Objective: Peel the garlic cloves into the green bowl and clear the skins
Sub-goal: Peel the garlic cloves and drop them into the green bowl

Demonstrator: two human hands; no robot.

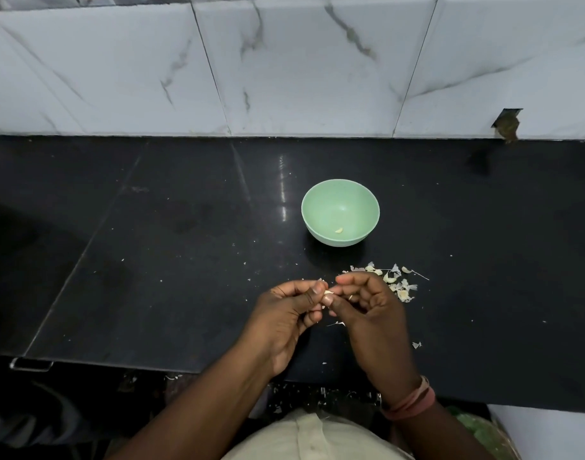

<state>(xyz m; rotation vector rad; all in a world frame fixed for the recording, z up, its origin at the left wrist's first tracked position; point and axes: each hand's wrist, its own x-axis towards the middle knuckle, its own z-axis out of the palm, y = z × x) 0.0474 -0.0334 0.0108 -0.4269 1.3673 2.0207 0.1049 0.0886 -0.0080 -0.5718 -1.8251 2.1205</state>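
A green bowl [340, 194] stands on the black counter [185, 227] with one peeled garlic clove [339, 230] lying in its bottom. In front of the bowl, both hands meet over the counter. My left hand [284, 320] and my right hand [367, 310] pinch one small garlic clove [328, 294] between thumbs and fingertips. A loose heap of cloves and papery skins [395, 282] lies just right of my right hand. A strip of skin [337, 324] rests on the counter under the hands.
A marble-tiled wall [284, 61] rises behind the counter. Small skin flakes dot the counter, one [416, 344] near its front edge. A metal handle [30, 364] sticks out below the edge at left. A dark hole [506, 124] sits in the wall at right.
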